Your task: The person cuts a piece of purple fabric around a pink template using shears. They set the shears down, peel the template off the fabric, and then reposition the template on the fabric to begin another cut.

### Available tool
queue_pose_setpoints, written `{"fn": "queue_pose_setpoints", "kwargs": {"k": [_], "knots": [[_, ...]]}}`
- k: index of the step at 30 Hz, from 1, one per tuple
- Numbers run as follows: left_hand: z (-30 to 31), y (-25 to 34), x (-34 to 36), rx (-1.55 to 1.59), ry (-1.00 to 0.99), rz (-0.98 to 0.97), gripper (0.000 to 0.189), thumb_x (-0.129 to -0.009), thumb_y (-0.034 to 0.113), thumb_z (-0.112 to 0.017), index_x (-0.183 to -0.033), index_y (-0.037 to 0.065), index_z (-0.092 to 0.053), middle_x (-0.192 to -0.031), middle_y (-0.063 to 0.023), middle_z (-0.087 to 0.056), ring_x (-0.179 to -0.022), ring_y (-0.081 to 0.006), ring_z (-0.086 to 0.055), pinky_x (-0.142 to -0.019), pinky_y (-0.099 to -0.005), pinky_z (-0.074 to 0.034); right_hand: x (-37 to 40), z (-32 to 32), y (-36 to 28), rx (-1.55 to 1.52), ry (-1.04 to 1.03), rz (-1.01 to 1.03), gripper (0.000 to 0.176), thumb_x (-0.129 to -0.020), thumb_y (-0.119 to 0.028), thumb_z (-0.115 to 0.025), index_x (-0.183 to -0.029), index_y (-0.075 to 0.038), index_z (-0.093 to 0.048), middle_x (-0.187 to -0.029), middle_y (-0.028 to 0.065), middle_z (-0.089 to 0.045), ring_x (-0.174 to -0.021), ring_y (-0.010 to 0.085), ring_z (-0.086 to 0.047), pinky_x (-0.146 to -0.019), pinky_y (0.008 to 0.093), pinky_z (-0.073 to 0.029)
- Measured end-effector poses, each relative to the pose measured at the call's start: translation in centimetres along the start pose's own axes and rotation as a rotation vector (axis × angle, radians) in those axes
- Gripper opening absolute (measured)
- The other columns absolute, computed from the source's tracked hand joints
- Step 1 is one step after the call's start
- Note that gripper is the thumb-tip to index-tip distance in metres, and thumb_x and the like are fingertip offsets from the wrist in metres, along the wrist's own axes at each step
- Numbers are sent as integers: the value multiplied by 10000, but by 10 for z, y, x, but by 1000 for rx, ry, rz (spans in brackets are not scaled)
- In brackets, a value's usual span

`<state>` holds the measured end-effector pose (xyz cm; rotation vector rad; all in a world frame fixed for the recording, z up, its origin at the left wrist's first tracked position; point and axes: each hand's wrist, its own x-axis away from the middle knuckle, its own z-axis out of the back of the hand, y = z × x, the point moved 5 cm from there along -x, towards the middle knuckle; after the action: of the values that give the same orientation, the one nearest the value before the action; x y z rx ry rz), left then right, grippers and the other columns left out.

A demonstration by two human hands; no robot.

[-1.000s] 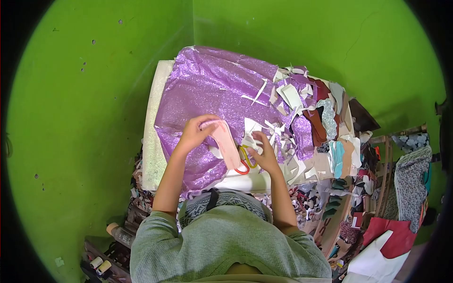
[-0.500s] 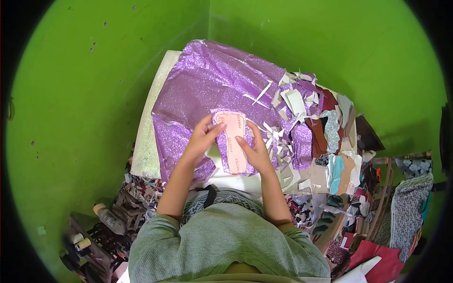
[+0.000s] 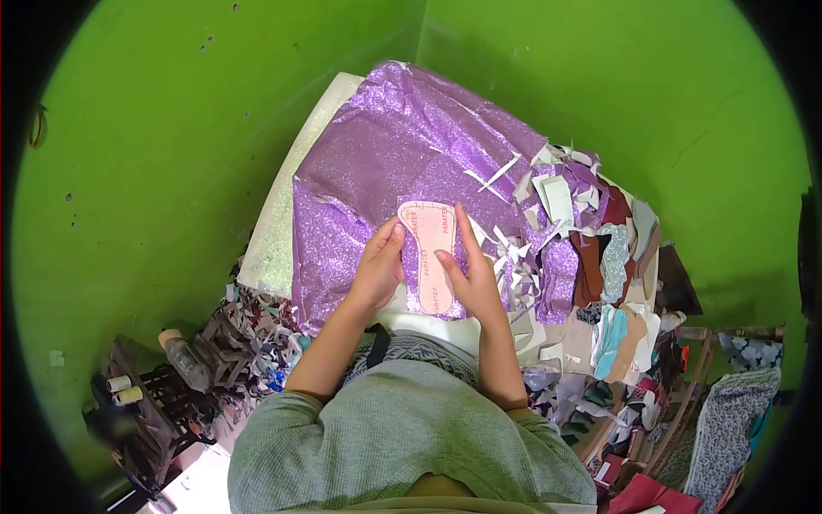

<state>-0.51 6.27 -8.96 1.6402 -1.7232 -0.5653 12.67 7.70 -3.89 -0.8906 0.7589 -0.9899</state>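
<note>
A pale pink insole [image 3: 434,257] printed "PARATEX" lies against a cut piece of purple glitter material [image 3: 412,283], which shows along its left side and bottom. My left hand [image 3: 378,272] pinches the left edge, thumb near the upper corner. On the other side my right hand [image 3: 473,276] has its thumb over the insole's face and its fingers along and behind the right edge. Under both hands a large sheet of purple glitter material [image 3: 360,158] spreads over the table.
White and purple offcuts [image 3: 514,257] lie to the right, beside stacked purple cut pieces [image 3: 559,278] and brown, silver and turquoise ones [image 3: 610,338]. A wooden rack with a plastic bottle [image 3: 184,360] and thread spools [image 3: 128,395] stands lower left. Green walls [image 3: 171,171] meet behind the table.
The view has shifted, so the table appears farther right. My left thumb has slid from the insole's face toward its left edge. Both hands still hold the insole and purple piece.
</note>
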Motion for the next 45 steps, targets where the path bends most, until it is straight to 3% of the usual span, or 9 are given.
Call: {"fn": "queue_pose_setpoints", "kwargs": {"k": [7,11,16,18,22,25,28,38,45], "knots": [[-10,10,10,-61,38,-85,337,-918,163,-416,-1219,10,-406,-1076,-63,-549,-989,-108,-510,-807,-223,-434,2,-3,5,-158,-79,-137,573,-854,-183,-513,-1354,-125,-238,-1297,189,-392,-1126,339,-459,-889,345,-397],[-8,6,12,-294,36,-134,344,-852,38,-516,-1182,3,-424,-1058,-83,-555,-945,-119,-539,-796,-236,-453,1,-3,7,-89,-57,-37,576,-852,-201,-519,-1347,-108,-241,-1309,192,-373,-1179,331,-402,-939,349,-357],[-5,5,13,-151,115,-97,361,-823,-10,-536,-1166,2,-422,-1035,-106,-563,-926,-127,-551,-794,-244,-461,6,-2,7,-17,27,89,589,-842,-196,-540,-1334,-56,-248,-1311,201,-365,-1181,299,-412,-953,339,-341],[-5,7,12,-114,117,-108,362,-826,-2,-535,-1167,1,-416,-1026,-111,-566,-925,-127,-551,-790,-245,-464,11,-6,18,-357,-6,-88,574,-824,-172,-571,-1308,-25,-298,-1262,211,-421,-1132,254,-458,-932,322,-354],[-7,7,12,-147,98,-73,443,-816,-1,-549,-1217,-4,-358,-1051,-111,-547,-937,-131,-543,-804,-248,-458,16,-11,41,-340,-59,-221,551,-806,-158,-602,-1281,-26,-357,-1218,214,-463,-1111,221,-464,-923,319,-353],[-9,7,14,-273,43,-109,597,-776,-26,-587,-1282,7,-271,-1129,-125,-496,-992,-155,-519,-829,-266,-450,13,-9,43,-301,-9,-190,531,-801,-171,-616,-1256,-10,-394,-1090,178,-556,-999,181,-532,-834,275,-411],[-11,11,17,-408,-20,-136,732,-733,-53,-619,-1323,20,-193,-1199,-137,-439,-1054,-179,-483,-860,-289,-434,11,-8,39,-391,-44,-275,515,-807,-122,-610,-1248,21,-385,-874,79,-617,-748,66,-564,-609,165,-426],[-3,22,15,-491,-19,-212,769,-718,-63,-625,-1327,7,-161,-1217,-162,-413,-1112,-202,-436,-888,-305,-412,19,-11,29,-496,-123,-330,489,-796,-83,-619,-1216,43,-403,-891,113,-618,-802,100,-574,-676,211,-448],[18,13,10,-400,92,-136,756,-711,-90,-607,-1317,2,-165,-1192,-147,-417,-1076,-202,-453,-862,-298,-433,17,-2,54,-487,-88,-481,341,-809,-134,-599,-1114,-17,-501,-745,71,-599,-626,126,-588,-520,214,-452]]}}
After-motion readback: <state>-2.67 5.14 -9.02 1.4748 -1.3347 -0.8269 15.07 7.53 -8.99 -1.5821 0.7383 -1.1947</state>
